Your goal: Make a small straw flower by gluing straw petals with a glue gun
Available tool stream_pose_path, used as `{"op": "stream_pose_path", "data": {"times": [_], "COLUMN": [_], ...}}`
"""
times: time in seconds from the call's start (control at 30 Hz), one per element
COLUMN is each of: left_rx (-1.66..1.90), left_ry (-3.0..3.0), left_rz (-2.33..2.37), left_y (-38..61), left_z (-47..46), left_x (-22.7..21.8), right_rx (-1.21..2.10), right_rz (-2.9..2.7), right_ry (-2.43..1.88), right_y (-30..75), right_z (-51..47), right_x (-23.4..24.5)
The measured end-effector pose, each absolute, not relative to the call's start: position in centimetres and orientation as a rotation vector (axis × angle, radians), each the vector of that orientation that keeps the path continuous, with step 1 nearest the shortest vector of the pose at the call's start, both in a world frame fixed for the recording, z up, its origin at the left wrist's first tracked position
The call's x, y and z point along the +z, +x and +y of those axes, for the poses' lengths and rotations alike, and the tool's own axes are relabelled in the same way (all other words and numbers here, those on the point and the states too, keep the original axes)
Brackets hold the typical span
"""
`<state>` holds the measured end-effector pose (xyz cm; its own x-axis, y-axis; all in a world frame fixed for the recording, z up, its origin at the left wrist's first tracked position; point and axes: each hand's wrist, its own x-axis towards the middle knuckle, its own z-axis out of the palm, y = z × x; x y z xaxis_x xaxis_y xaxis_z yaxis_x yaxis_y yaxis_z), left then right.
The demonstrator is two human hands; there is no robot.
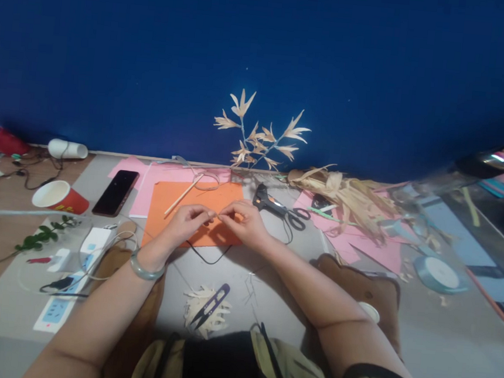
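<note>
My left hand [190,222] and my right hand [246,224] meet above an orange sheet [165,196]. Both have thumb and forefinger pinched together, almost touching; whatever lies between the fingertips is too small to make out. A thin pale stick [184,195] rests on the sheet just beyond my left hand. Past my right hand are a black glue gun [267,201] and scissors with dark handles [297,218]. Nearer my body, purple thread snips [212,306] lie on a pile of pale husk pieces [195,310]. Behind the sheet stands a branch of pale husk flowers [263,136].
Dried corn husks [344,194] lie on pink paper [379,253] at right, near a ribbon roll [439,273]. On the left are a phone [116,193], a paper cup [68,197], a green sprig [45,237] and a power strip [54,310] with cables. A blue wall [157,57] backs the table.
</note>
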<state>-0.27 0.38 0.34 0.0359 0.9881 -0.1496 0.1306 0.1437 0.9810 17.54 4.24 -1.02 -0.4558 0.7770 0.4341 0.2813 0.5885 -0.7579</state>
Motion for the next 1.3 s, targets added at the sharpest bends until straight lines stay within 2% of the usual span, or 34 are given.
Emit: {"op": "stream_pose_path", "data": {"times": [0.8, 0.93, 1.07, 1.3], "left_rx": [0.827, 0.791, 0.653, 0.273], "left_ry": [1.362, 1.547, 1.785, 2.146], "left_rz": [1.338, 1.567, 1.865, 2.091], "left_y": [-0.5, -1.1, -2.0, -2.3], "left_z": [0.5, 0.8, 1.1, 0.9], "left_x": [-0.3, -0.9, -0.9, -1.1], "right_rx": [0.805, 0.779, 0.52, 0.457], "right_rz": [-2.132, -2.365, -2.764, -2.952], "right_ry": [-0.885, -1.041, -1.282, -1.275], "right_y": [17.6, 18.0, 18.4, 18.5], "right_z": [4.4, 5.1, 5.8, 6.0], "right_x": [-1.8, -1.8, -1.6, -2.6]}}
